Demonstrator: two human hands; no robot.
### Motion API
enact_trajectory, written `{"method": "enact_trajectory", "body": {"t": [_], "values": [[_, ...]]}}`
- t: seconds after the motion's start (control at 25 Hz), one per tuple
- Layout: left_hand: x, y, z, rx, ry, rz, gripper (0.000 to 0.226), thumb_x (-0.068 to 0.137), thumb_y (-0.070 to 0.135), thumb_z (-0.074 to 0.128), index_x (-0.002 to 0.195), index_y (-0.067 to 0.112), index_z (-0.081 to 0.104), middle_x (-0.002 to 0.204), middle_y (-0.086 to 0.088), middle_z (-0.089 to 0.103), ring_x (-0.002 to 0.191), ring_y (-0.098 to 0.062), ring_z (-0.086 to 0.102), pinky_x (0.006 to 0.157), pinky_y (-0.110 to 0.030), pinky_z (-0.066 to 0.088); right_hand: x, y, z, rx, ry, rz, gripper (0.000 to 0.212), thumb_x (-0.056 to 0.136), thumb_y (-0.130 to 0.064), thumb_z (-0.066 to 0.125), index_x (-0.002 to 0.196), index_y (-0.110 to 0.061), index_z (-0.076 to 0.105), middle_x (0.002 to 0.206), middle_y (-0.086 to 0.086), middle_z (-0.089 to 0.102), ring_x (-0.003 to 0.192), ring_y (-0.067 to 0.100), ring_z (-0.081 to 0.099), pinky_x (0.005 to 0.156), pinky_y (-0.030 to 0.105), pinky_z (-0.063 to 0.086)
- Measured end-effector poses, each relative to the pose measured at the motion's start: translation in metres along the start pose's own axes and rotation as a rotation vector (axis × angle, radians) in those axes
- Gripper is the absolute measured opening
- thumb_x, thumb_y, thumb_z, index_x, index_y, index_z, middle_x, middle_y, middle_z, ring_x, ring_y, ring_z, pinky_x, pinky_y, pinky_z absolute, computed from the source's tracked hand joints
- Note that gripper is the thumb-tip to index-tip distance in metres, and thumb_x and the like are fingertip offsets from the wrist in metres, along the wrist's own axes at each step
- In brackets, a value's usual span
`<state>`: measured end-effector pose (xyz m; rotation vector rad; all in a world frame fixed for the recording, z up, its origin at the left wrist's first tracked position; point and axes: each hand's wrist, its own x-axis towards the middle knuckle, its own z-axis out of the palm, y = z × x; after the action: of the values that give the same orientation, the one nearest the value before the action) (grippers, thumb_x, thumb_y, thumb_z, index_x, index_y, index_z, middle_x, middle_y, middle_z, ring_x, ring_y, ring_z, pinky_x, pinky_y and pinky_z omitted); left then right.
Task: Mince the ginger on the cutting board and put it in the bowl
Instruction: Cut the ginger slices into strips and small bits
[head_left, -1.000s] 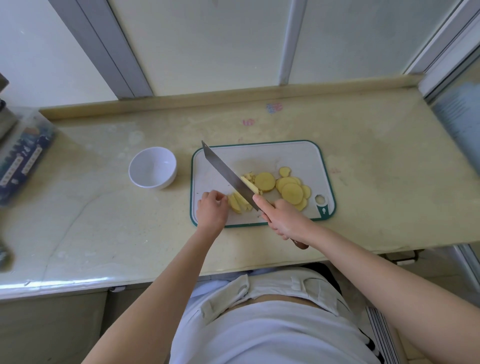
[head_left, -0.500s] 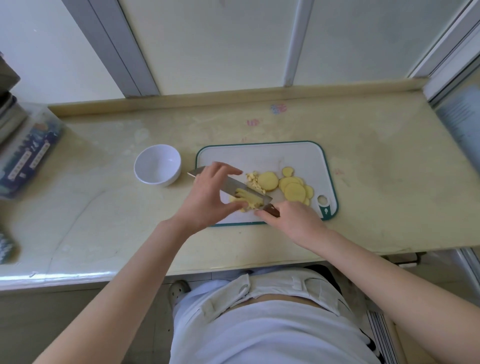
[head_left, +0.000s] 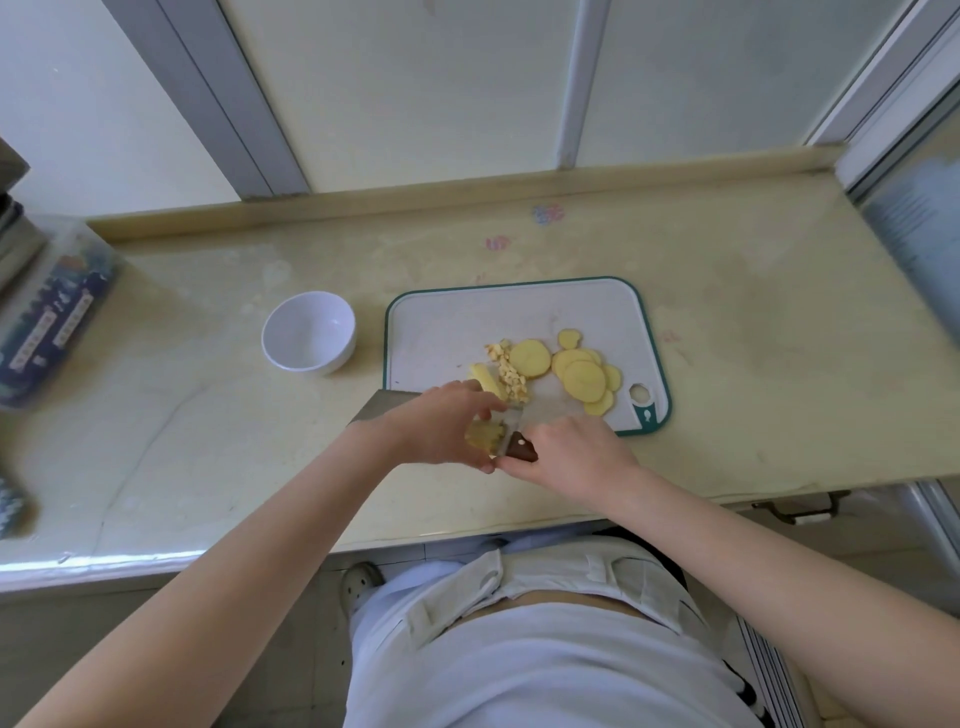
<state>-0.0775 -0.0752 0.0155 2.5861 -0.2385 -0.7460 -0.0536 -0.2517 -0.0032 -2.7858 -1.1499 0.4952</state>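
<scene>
A white cutting board (head_left: 457, 332) with a green rim lies on the counter. On it are round ginger slices (head_left: 582, 379), a small minced pile (head_left: 511, 376) and a few strips (head_left: 485, 382). An empty white bowl (head_left: 337, 361) stands left of the board. My right hand (head_left: 576, 452) grips the brown handle of the knife (head_left: 519, 447), whose blade (head_left: 374, 410) lies flat over the board's near left corner. My left hand (head_left: 431, 431) reaches over the blade, fingers and thumb curled round a clump of ginger strips (head_left: 485, 434) lying on it.
A clear plastic box (head_left: 47, 312) with blue packets sits at the counter's far left. A raised ledge (head_left: 467, 192) and window frames close off the back. The counter's front edge (head_left: 467, 525) runs just below my hands.
I have stopped cutting and turned the knife flat. Both hands and the knife drew toward the near edge of the board. My left hand moved from the ginger onto the blade.
</scene>
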Motion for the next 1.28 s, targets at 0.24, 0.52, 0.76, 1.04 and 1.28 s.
{"method": "enact_trajectory", "body": {"t": [0.24,0.52,0.76,1.04,1.28], "values": [[0.0,-0.003,0.0,0.01,-0.101,-0.029,0.066,0.077,0.015,0.071,0.135,0.023,0.041,0.122,-0.002,0.04,0.113,-0.018,0.037,0.089,-0.025,0.037,0.001,-0.002,0.003,0.008,-0.057,-0.008,0.058,0.092,-0.068,0.04,0.088,-0.014,0.063,0.08,0.001,0.065,0.078,0.022,0.063,0.062,0.032,0.042],[0.008,0.003,0.003,0.212,-0.172,-0.033,0.051,0.08,0.003,0.055,0.126,0.013,0.035,0.118,-0.007,0.038,0.109,-0.023,0.038,0.086,-0.029,0.038,0.004,-0.002,0.007,-0.03,-0.033,-0.037,0.062,0.091,-0.069,0.038,0.089,-0.013,0.065,0.082,0.003,0.068,0.078,0.021,0.065,0.064,0.031,0.046],[0.01,0.001,-0.006,0.009,-0.181,-0.029,0.034,0.083,0.021,0.067,0.106,0.016,0.042,0.103,0.0,0.047,0.094,-0.017,0.044,0.071,-0.024,0.034,0.007,0.007,0.001,-0.014,-0.036,-0.003,0.06,0.091,-0.069,0.037,0.091,-0.016,0.064,0.082,0.002,0.066,0.079,0.022,0.064,0.059,0.031,0.038],[0.013,-0.015,-0.03,-0.205,0.094,-0.086,0.006,0.085,0.017,0.064,0.085,0.018,0.058,0.085,0.002,0.055,0.069,-0.014,0.054,0.056,-0.014,0.039,0.005,0.01,-0.008,-0.086,-0.072,-0.07,0.053,0.094,-0.066,0.039,0.084,-0.016,0.055,0.082,0.004,0.064,0.074,0.024,0.058,0.058,0.032,0.031],[0.033,-0.029,-0.016,-0.045,0.023,-0.106,0.028,0.082,0.024,0.07,0.106,0.013,0.064,0.096,-0.002,0.053,0.087,-0.013,0.046,0.075,-0.022,0.036,0.005,0.008,-0.007,-0.217,-0.061,-0.214,0.061,0.095,-0.066,0.035,0.101,-0.012,0.063,0.088,0.006,0.069,0.079,0.026,0.064,0.06,0.034,0.036]]}}
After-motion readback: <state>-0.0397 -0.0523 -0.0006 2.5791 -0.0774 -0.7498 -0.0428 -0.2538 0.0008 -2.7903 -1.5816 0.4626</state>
